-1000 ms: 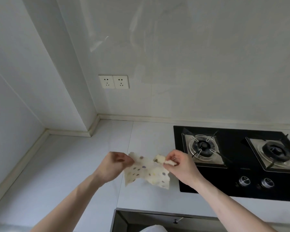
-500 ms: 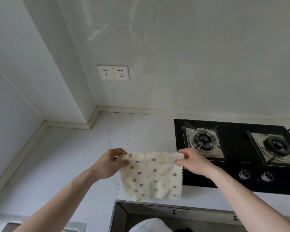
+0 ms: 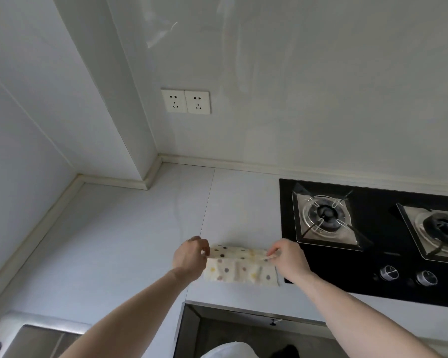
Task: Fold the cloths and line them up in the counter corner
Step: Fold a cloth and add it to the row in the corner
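Note:
A cream cloth with coloured dots (image 3: 239, 267) lies on the white counter (image 3: 130, 241) just left of the hob, its far edge turned over toward me. My left hand (image 3: 189, 257) pinches the cloth's upper left corner. My right hand (image 3: 287, 258) pinches the upper right corner. The cloth is stretched flat between both hands. The counter corner (image 3: 83, 179) sits at the far left, well away from the cloth. No other cloth shows.
A black two-burner gas hob (image 3: 373, 239) with two knobs fills the right side. Twin wall sockets (image 3: 185, 101) sit above the counter. A steel sink rim (image 3: 18, 332) shows at the lower left. An open gap below the counter edge (image 3: 243, 329) lies in front of me.
The cloth was crumpled, then held up hanging open; now it rests on the counter with its top edge folded over. Both hands moved forward and down.

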Demonstrator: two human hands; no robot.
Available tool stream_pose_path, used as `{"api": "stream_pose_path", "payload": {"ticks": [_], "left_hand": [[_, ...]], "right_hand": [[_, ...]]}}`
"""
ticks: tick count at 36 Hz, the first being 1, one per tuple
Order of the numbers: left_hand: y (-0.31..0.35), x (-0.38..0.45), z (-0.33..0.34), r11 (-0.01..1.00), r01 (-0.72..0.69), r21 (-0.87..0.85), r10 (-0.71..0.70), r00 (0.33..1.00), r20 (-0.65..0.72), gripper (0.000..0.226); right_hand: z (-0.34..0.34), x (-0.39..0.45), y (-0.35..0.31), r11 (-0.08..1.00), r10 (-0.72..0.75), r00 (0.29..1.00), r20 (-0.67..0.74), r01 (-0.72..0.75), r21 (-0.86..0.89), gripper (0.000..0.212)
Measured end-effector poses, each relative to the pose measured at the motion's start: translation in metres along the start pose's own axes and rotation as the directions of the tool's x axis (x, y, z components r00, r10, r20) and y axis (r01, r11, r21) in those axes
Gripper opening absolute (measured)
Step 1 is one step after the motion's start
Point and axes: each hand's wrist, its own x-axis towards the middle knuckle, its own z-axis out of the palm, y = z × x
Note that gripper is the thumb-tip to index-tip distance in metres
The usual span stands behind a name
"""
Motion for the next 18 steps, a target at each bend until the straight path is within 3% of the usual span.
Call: {"api": "stream_pose_path", "payload": {"ticks": [8,12,16,18], "left_hand": [[-0.015,-0.015,0.029,0.997,-0.076,0.017,0.074,0.994,0.083,0.041],[-0.015,-0.018,0.041,0.987,-0.141,0.077,0.123,0.972,0.202,0.042],[-0.013,-0.023,0.051,0.978,-0.137,0.155,0.070,0.924,0.377,0.057],[-0.009,-0.024,0.052,0.967,-0.142,0.211,0.059,0.933,0.356,0.058]], "right_hand": [[0.024,-0.016,0.027,0.981,-0.103,0.991,0.082,0.115,-0.155,0.029],[0.033,-0.017,0.037,0.946,-0.117,0.982,0.150,0.156,-0.283,0.034],[0.041,-0.020,0.046,0.918,-0.068,0.975,0.213,0.145,-0.369,0.039],[0.043,-0.021,0.047,0.945,-0.043,0.982,0.184,0.099,-0.312,0.036]]}}
